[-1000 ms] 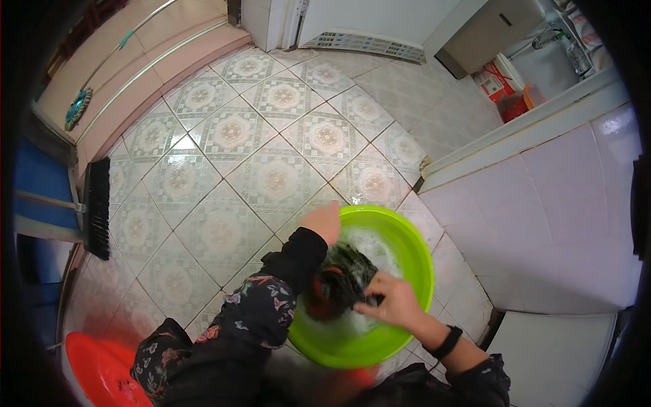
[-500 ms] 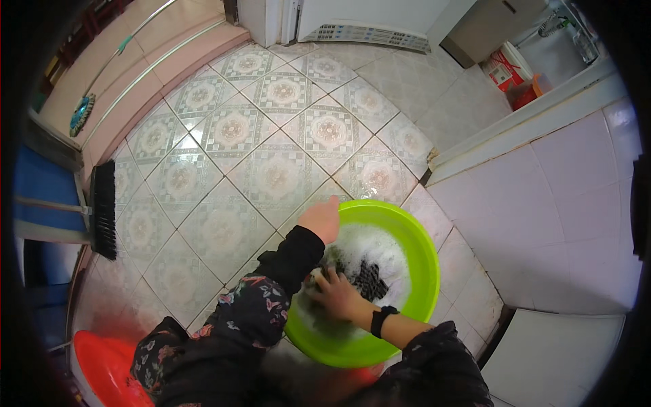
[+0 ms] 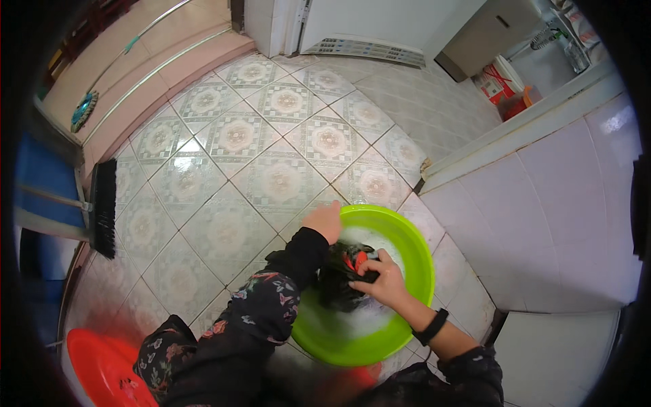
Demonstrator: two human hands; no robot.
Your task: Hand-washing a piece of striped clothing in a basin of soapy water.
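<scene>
A bright green basin (image 3: 422,271) holds whitish, foamy water. My left hand (image 3: 323,221) is closed over the basin's far left rim. Inside the basin, my right hand (image 3: 385,279) pinches a bunched, wet dark cloth (image 3: 337,293) with a red patch on it. The cloth sits partly in the suds, and its lower part is hidden by the foam. My left forearm covers the near left side of the basin.
A red basin (image 3: 102,359) stands at the lower left. A black-bristled broom (image 3: 104,210) leans at the left, and a mop (image 3: 85,112) lies by the pink step (image 3: 163,85). A tiled wall (image 3: 522,210) bounds the right, with a pale box-like thing (image 3: 556,353) below it.
My right hand has moved right and up, from pressing on a black-and-white patterned area to gripping the bunched dark cloth. The red patch now shows. My left hand stays at the rim.
</scene>
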